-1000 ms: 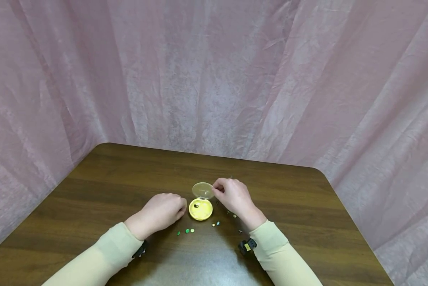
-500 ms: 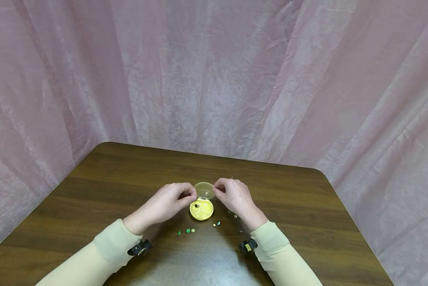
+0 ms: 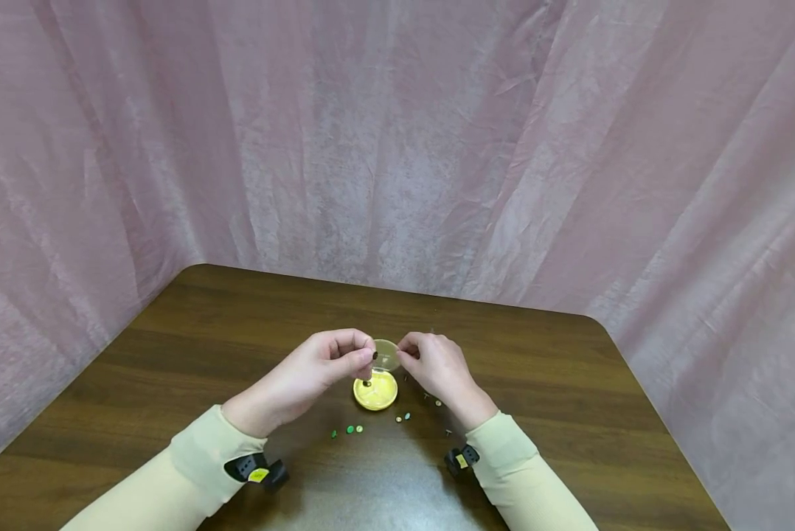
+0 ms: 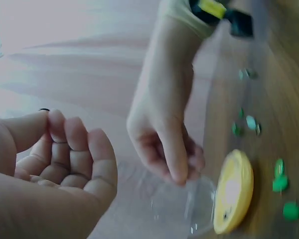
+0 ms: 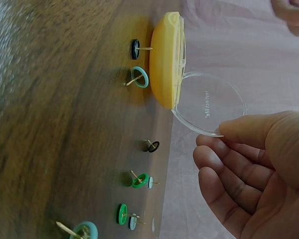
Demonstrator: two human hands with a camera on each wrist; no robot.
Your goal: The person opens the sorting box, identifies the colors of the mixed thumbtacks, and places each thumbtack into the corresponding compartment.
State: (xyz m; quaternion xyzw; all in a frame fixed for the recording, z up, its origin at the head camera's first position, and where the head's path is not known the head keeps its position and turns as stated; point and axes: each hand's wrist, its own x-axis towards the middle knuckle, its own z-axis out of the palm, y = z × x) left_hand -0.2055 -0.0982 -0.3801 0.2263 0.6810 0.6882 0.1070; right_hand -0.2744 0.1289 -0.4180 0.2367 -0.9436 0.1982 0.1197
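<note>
A round yellow case lies on the table with its clear lid raised on a hinge. My right hand pinches the lid's edge between thumb and fingers. Above the case's left side, my left hand holds a tiny black thumbtack at its fingertips; in the left wrist view only a dark sliver of it shows past the thumb. A dark tack sits inside the case, partly behind the left fingers.
Loose thumbtacks lie around the case: a black one, a light blue one, a green one and several others. The wooden table reaches back to a pink curtain.
My left hand has risen from beside the case to over its left edge, turning so the pinched black tack shows. The right hand stays at the lid.
</note>
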